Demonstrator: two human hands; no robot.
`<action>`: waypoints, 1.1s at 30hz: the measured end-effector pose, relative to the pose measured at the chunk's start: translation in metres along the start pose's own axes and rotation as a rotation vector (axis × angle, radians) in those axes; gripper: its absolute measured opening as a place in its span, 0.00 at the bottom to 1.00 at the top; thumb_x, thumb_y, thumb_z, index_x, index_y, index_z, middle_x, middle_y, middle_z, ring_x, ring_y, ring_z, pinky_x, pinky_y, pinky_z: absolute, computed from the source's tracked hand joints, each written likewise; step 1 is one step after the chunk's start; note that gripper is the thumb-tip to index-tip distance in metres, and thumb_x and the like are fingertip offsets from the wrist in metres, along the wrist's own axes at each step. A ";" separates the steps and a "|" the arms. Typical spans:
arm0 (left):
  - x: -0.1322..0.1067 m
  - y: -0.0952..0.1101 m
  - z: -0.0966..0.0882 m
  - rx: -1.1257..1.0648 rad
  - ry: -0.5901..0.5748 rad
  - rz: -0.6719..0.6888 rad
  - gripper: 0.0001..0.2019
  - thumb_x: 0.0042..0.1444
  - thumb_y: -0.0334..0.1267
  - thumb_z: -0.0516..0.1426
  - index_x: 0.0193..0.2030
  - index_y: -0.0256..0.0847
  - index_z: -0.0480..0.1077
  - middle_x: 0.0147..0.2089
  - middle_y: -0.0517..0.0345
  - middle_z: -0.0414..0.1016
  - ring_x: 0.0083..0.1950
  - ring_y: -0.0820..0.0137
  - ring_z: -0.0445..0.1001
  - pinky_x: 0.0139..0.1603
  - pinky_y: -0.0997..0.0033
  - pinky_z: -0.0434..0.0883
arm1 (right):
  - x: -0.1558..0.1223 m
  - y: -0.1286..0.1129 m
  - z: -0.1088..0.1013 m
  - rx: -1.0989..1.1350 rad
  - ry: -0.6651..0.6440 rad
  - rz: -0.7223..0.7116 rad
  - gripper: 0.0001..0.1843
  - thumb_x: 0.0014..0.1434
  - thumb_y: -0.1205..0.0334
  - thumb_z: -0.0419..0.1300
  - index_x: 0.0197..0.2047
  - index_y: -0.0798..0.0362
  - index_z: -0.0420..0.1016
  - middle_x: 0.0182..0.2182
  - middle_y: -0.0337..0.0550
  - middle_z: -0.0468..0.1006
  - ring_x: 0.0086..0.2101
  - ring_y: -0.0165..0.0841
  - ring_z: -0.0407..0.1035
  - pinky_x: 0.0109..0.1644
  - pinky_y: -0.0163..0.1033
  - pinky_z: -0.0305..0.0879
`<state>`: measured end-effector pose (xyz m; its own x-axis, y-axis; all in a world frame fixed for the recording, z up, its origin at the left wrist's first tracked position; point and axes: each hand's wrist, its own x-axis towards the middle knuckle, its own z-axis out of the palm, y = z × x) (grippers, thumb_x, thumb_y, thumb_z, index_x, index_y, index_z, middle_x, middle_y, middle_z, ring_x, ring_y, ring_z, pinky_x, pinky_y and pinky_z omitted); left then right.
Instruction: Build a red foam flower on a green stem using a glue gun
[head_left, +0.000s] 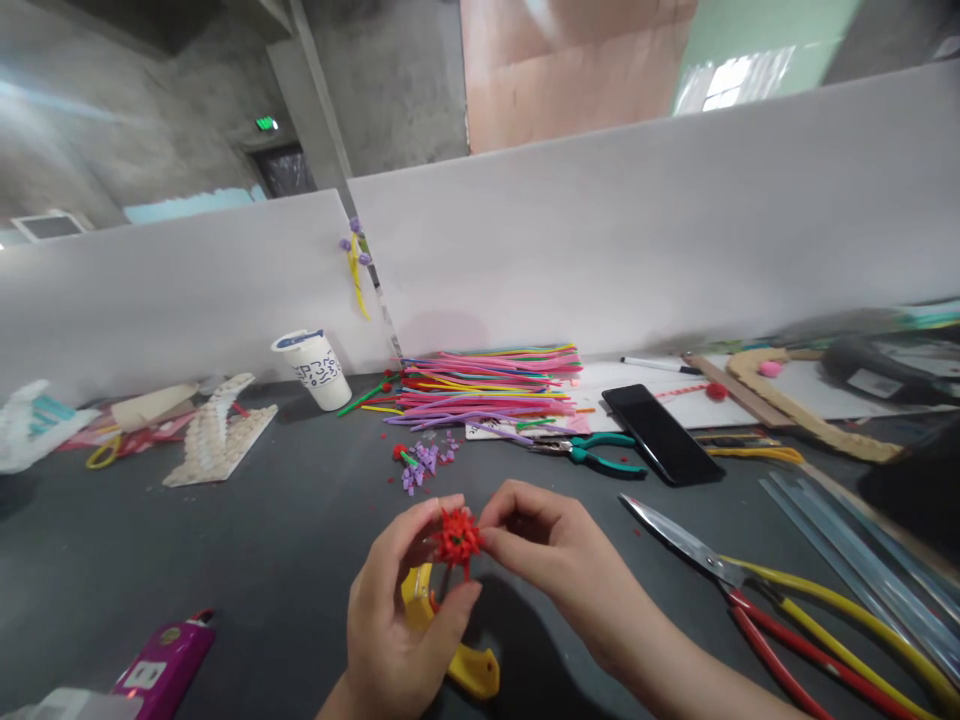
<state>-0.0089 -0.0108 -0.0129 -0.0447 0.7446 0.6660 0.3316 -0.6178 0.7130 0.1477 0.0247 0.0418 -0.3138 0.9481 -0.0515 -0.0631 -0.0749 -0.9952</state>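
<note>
1. your left hand (pixel 382 602) seems closed around the red spiky piece (pixel 457 537), held above the bench (pixel 285 560); a too strong squeeze could bend its spikes.
2. your right hand (pixel 546 552) pinches at its right edge; a hard pull may loosen one spike.
3. the yellow tool (pixel 476 672) is just below your left hand; lowering this hand could bump it.
4. the purple pieces (pixel 426 462) lie loose ahead; a sweeping hand could scatter them.

See flower (pixel 457 537) between left hand (pixel 388 610) and right hand (pixel 555 545), above worktop (pixel 277 570), strips (pixel 487 390) behind (cup (pixel 321 378) to their left), phone (pixel 664 435) and shears (pixel 684 540) rightward.
</note>
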 end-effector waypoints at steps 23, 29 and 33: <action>0.004 0.022 0.009 -0.138 0.129 -0.265 0.13 0.56 0.35 0.59 0.49 0.43 0.70 0.47 0.50 0.81 0.47 0.62 0.79 0.43 0.68 0.78 | -0.003 0.001 0.002 -0.225 0.050 -0.207 0.06 0.47 0.70 0.57 0.22 0.52 0.71 0.24 0.37 0.70 0.28 0.30 0.65 0.34 0.34 0.61; 0.004 0.024 0.010 -0.198 0.167 -0.357 0.14 0.57 0.38 0.58 0.50 0.43 0.68 0.48 0.48 0.81 0.49 0.61 0.79 0.47 0.65 0.77 | -0.004 0.001 0.000 -0.178 -0.013 -0.150 0.06 0.50 0.64 0.57 0.25 0.53 0.74 0.26 0.39 0.72 0.31 0.32 0.67 0.36 0.36 0.61; 0.004 0.027 0.013 -0.246 0.178 -0.400 0.14 0.56 0.39 0.60 0.48 0.43 0.68 0.49 0.48 0.81 0.51 0.61 0.78 0.49 0.65 0.76 | -0.004 0.002 0.000 -0.113 -0.035 -0.128 0.06 0.50 0.64 0.58 0.24 0.53 0.74 0.26 0.39 0.72 0.31 0.32 0.67 0.37 0.36 0.61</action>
<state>0.0121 -0.0211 0.0059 -0.2904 0.8937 0.3420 0.0243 -0.3504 0.9363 0.1486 0.0210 0.0401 -0.3426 0.9363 0.0772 0.0013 0.0827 -0.9966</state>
